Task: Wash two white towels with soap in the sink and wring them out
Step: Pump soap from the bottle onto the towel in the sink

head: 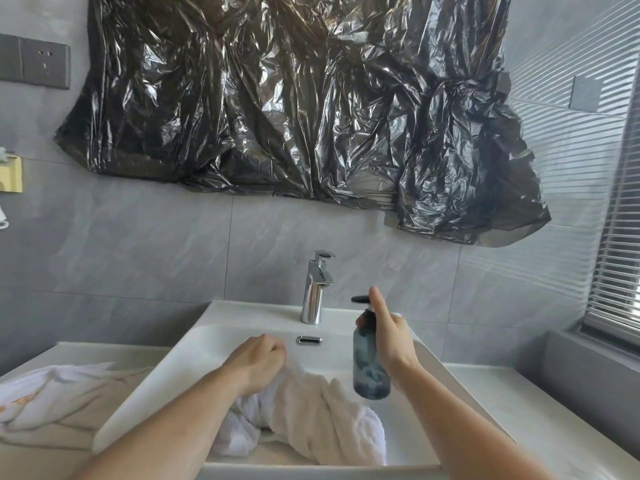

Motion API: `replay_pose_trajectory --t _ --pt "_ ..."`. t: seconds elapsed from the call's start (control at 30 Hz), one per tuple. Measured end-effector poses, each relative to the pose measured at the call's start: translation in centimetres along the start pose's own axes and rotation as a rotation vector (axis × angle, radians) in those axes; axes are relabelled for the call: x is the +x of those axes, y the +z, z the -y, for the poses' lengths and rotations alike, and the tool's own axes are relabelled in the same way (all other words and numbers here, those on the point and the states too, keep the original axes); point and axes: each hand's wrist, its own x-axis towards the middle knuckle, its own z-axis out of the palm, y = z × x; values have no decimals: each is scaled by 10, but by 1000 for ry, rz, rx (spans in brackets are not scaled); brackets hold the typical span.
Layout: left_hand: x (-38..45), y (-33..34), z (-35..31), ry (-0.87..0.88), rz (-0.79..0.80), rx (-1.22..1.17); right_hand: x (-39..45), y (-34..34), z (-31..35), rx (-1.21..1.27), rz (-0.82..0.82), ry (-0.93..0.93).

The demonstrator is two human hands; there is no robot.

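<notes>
Nearest, one towel lies bunched in the sink; my left hand clenches a fold of it. I judge it soft, limp, heavy once wet: best gathered by the bulk. My right hand wraps the soap bottle, held above the basin, thumb raised beside the pump; likely slippery. The second towel waits on the counter. Beyond, the tap.

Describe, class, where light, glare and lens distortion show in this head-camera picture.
Head view: daylight enters from the window blinds on the right, casting stripes on the wall; the crinkled black plastic sheet glints with glare; the chrome faucet shines; wide-angle bending curves the sink rim and tile lines; the right hand holding the soap bottle looks slightly soft.
</notes>
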Motion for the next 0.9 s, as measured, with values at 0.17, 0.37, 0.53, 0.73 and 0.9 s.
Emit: replay_pose_trajectory --t 0.17,0.37,0.53,0.73,0.9 --pt "0 0 2 -13 -8 28 39 -5 19 -20 -197 -3" --pt "0 0 -1 -21 -32 154 112 -2 -6 -265 -292 9" --pt "-1 0 -5 5 -69 236 140 0 -29 -339 -297 34" --pt "2 1 -6 -3 -23 265 115 5 -19 -359 -281 13" --pt "0 -4 -5 -121 22 259 68 18 -14 -327 -405 5"
